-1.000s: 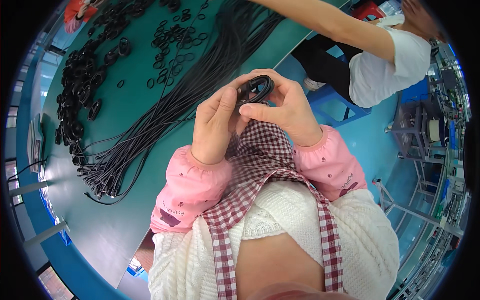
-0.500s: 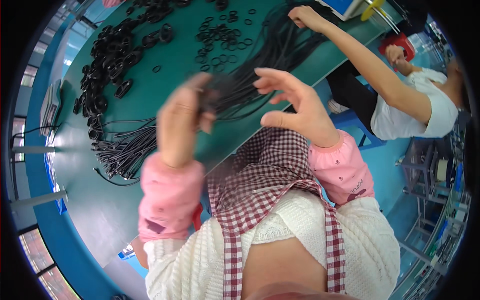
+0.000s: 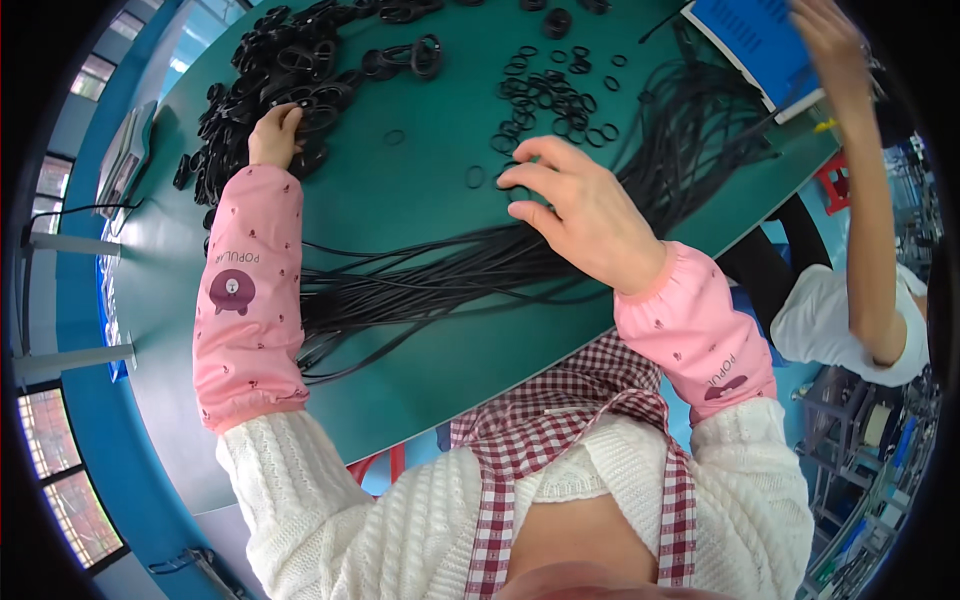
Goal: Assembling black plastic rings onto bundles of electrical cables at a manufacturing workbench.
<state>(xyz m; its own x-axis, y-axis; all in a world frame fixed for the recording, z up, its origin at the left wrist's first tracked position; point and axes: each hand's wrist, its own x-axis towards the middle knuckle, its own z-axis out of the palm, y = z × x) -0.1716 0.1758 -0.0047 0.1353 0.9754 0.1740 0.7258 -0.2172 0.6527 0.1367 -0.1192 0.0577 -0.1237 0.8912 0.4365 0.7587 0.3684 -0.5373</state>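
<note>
My left hand point(image 3: 275, 137) reaches into the pile of black coiled cables point(image 3: 310, 62) at the far left of the table. Its fingers are curled in on a black coil at the pile's edge, partly hidden by the hand itself. My right hand point(image 3: 585, 205) hovers palm down, thumb and fingers apart, over the near side of several small black rings point(image 3: 548, 98). One ring shows by its fingertips; I see no grip on it. Under my right hand, a long bundle of thin black cables point(image 3: 440, 275) stretches across the table, passing beneath my left sleeve.
The green table point(image 3: 400, 390) has a curved edge. At the far right, a co-worker's arm point(image 3: 865, 190) extends past a blue-topped box point(image 3: 755, 40). More loose black cables point(image 3: 690, 125) lie near that box. A stack of pale papers or folders point(image 3: 130, 150) sits at the left edge.
My left hand has gone from beside the cable bundle to the coil pile, farther left. My right hand is now over the rings. The co-worker's hand has moved from the cables toward the box.
</note>
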